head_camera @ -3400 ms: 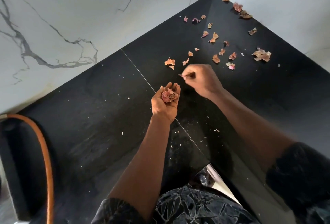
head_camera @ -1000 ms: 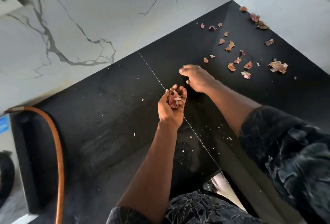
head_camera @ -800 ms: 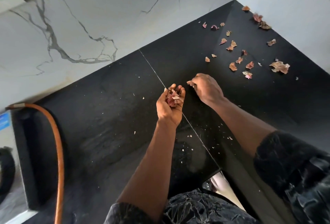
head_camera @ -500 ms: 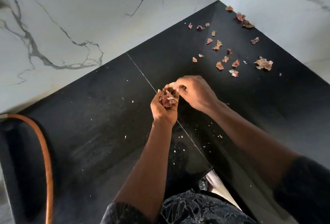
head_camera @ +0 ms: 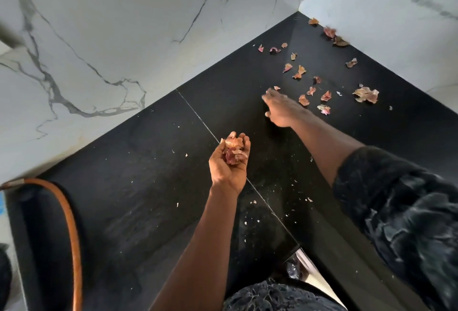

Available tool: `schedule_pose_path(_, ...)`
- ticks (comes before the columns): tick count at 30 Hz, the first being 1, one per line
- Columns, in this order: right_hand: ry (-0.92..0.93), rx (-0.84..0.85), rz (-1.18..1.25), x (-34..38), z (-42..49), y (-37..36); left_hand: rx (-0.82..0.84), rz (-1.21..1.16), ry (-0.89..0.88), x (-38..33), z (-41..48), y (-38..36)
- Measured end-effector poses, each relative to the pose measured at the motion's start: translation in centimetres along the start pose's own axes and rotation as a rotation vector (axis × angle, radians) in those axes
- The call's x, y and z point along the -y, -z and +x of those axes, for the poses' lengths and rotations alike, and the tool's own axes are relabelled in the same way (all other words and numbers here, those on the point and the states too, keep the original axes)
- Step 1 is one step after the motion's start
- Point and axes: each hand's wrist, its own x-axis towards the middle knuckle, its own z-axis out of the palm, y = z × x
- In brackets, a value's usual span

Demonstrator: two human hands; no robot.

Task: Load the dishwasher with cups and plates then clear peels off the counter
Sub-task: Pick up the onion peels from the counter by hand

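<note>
While the left hand (head_camera: 229,164) hovers palm-up above the black counter (head_camera: 148,186), its fingers curl into a cup around a bunch of pink-brown peels (head_camera: 234,151), which sit in the palm and poke out past the fingertips. From the head view, the right hand (head_camera: 282,110) is stretched forward, low over the counter, palm down with fingers straight and holding nothing. Its fingertips are motion-blurred, just beside one small peel fragment (head_camera: 276,88); whether they touch the counter I cannot tell. Loose peels (head_camera: 366,94) lie scattered beyond that hand, across the far corner where two white marble walls (head_camera: 99,38) meet, and a few rest against the right-hand wall. Pale crumbs dot the counter near its seam. An orange hose (head_camera: 73,224) curves along the left edge. A dark patterned sleeve (head_camera: 409,211) covers the right upper arm.
</note>
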Motion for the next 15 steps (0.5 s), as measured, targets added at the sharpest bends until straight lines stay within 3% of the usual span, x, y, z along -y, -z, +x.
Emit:
schedule_pose_path(5,0.073,-0.309,-0.005,0.6,-2.9,-3.6,0.012,0.034,-0.009,0.0,-0.1,-0.5)
schedule_pose_path(15,0.172,-0.478,0.390,1.7,-8.2,-2.6,-0.040,-0.007,-0.023,1.7,0.8,-1.9)
